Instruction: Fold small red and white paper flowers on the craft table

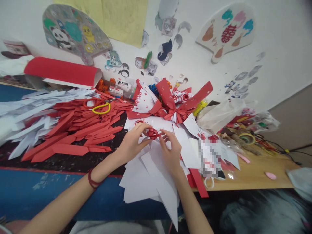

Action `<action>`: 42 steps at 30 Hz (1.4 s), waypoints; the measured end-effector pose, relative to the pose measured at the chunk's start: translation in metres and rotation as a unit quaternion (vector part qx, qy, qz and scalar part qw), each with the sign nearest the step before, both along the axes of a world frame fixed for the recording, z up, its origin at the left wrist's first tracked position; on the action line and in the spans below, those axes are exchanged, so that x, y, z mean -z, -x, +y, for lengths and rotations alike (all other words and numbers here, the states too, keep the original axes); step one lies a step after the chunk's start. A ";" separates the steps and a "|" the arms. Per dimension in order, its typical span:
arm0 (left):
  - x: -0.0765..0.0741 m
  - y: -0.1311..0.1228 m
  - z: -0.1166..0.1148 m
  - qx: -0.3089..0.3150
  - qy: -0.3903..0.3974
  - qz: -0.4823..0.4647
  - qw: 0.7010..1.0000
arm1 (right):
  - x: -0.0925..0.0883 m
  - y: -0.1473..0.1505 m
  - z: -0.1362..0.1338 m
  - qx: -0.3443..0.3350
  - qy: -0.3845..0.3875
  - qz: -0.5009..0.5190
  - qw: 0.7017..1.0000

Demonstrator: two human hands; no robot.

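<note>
A small folded red paper piece (153, 133), which looks like a paper flower, is held up between both my hands over a heap of white paper sheets (151, 172). My left hand (134, 141) pinches its left side with thumb and forefinger. From the right, the fingertips of my right hand (170, 148) close on its other edge. Just behind stand paper bouquet wraps (175, 104) in red and white. To the left lies a large pile of folded red paper strips (80, 130), with yellow-handled scissors (101, 109) resting on top.
White paper strips (39, 110) spread at the far left, below a red paper roll (63, 71). Plastic bottles (119, 91) lie by the wall. On the right, a tape roll (247, 138), cables (280, 151) and a pink oval piece (270, 175) are on the wooden table (258, 182).
</note>
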State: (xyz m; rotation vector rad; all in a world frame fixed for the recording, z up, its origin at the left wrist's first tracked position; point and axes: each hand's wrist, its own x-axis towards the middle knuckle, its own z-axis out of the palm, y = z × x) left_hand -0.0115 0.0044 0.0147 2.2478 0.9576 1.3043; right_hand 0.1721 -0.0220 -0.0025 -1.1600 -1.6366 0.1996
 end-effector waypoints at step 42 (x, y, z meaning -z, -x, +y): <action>-0.003 0.006 -0.003 -0.074 -0.256 0.179 0.947 | 0.004 0.003 0.002 -0.055 -0.012 -0.023 0.998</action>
